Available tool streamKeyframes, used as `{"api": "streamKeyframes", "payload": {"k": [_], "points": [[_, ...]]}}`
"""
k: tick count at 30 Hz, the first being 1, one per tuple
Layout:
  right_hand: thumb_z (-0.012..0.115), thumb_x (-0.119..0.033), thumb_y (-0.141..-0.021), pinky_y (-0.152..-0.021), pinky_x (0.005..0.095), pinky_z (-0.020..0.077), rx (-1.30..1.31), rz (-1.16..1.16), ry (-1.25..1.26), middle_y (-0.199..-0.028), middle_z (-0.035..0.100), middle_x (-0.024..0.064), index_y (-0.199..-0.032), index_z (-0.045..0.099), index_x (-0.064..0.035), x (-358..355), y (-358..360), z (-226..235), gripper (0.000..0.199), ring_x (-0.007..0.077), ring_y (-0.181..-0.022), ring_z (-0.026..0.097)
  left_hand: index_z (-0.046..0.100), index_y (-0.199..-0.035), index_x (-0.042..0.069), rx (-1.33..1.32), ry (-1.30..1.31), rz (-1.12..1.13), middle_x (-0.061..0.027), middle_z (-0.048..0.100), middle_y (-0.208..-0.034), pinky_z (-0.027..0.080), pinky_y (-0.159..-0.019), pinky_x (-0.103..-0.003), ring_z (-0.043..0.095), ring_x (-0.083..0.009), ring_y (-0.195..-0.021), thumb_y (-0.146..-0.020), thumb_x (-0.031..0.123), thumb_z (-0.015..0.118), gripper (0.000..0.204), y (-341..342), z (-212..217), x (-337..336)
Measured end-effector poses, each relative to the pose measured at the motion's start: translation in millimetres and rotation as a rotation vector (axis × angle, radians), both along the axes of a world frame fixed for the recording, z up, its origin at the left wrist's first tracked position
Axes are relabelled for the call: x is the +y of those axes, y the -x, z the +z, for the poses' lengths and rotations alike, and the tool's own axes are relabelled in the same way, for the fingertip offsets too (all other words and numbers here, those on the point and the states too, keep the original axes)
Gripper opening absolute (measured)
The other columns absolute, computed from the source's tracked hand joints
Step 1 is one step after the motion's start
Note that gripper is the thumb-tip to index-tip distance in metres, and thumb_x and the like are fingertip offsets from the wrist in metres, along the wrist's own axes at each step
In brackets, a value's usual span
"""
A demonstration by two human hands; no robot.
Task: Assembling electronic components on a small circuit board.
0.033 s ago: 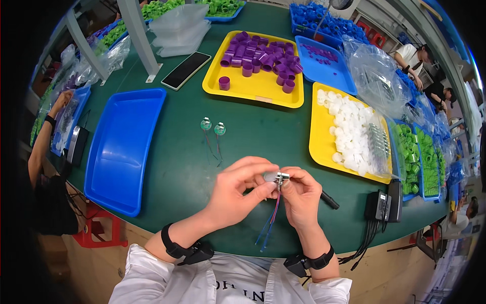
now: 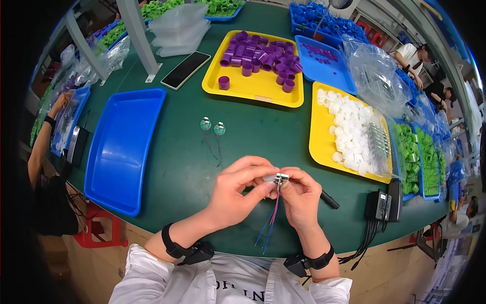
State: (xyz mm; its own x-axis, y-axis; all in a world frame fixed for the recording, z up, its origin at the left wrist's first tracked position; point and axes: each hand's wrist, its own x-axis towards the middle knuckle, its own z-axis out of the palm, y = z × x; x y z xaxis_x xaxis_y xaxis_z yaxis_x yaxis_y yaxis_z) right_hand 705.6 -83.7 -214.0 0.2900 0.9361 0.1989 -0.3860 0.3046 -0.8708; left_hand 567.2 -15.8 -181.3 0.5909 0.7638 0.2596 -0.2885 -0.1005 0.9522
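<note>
Close together above the near part of the green table, both my hands work on one small assembly. My left hand [image 2: 234, 195] pinches a translucent white cap [image 2: 269, 178] between thumb and fingers. In my right hand [image 2: 302, 200], thumb and forefinger grip a small circuit board [image 2: 281, 177] with a silvery metal part at its edge. Thin red and blue wires [image 2: 272, 218] hang down from the board. Cap and board meet edge to edge, though fingers hide whether they are joined. Farther off, two round green circuit boards [image 2: 219, 128] with wires lie on the table.
Left stands a blue tray [image 2: 124, 147]; ahead, a yellow tray [image 2: 238, 93] of purple cups. A second yellow tray [image 2: 320, 147] holds white caps. A phone [image 2: 186, 70] lies beyond. Near my right hand are a black pen-like stick [image 2: 330, 199] and black adapters [image 2: 378, 205]. Co-workers sit around.
The hanging wires have swung slightly to the right, and the cap and board have shifted a tiny bit between my fingers. Both hands keep their grip and place.
</note>
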Motion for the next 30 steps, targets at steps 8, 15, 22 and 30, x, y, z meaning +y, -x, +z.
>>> {"api": "streamKeyframes", "payload": {"k": [8,15,22,30], "points": [[0.062,-0.005,-0.083,-0.065,0.0309,0.0548,0.064,-0.019,0.040,-0.097,0.055,0.0127,-0.096,0.055,0.0052,1.3,8.2,9.6,0.018,0.0179,-0.081,0.058,0.062,-0.098,-0.007,-0.033,0.250,0.040,-0.0089,0.061,-0.089,0.050,-0.060,-0.023,0.060,-0.0113,-0.069,-0.087,0.003,0.055,0.016,3.1,-8.8,10.6],[0.063,0.002,-0.080,-0.079,0.0297,0.0498,-0.143,-0.128,0.033,-0.097,0.054,0.0122,-0.092,0.056,0.0058,-0.1,2.8,-0.4,0.014,0.0171,-0.087,0.056,0.063,-0.097,-0.007,-0.068,0.293,-0.009,-0.0108,0.062,-0.090,0.051,-0.061,-0.022,0.063,-0.0142,-0.075,-0.086,0.001,0.056,0.015,7.9,-1.5,7.2],[0.062,0.004,-0.080,-0.064,0.0270,0.0530,-0.247,-0.206,-0.019,-0.097,0.054,0.0133,-0.090,0.056,0.0076,0.9,7.1,6.0,0.012,0.0161,-0.078,0.057,0.061,-0.097,-0.009,-0.051,0.213,0.018,-0.0115,0.059,-0.095,0.053,-0.064,-0.023,0.063,-0.0149,-0.077,-0.085,-0.001,0.056,0.015,7.5,0.5,3.1],[0.066,0.006,-0.074,-0.057,0.0267,0.0495,-0.921,-0.531,-0.093,-0.087,0.058,0.0138,-0.086,0.059,0.0020,-1.6,4.3,-1.7,0.015,0.0193,-0.070,0.058,0.058,-0.102,-0.008,-0.029,0.266,-0.127,-0.0118,0.054,-0.102,0.052,-0.071,-0.026,0.061,-0.0155,-0.082,-0.086,0.000,0.053,0.018,9.9,-2.5,7.2]]}}
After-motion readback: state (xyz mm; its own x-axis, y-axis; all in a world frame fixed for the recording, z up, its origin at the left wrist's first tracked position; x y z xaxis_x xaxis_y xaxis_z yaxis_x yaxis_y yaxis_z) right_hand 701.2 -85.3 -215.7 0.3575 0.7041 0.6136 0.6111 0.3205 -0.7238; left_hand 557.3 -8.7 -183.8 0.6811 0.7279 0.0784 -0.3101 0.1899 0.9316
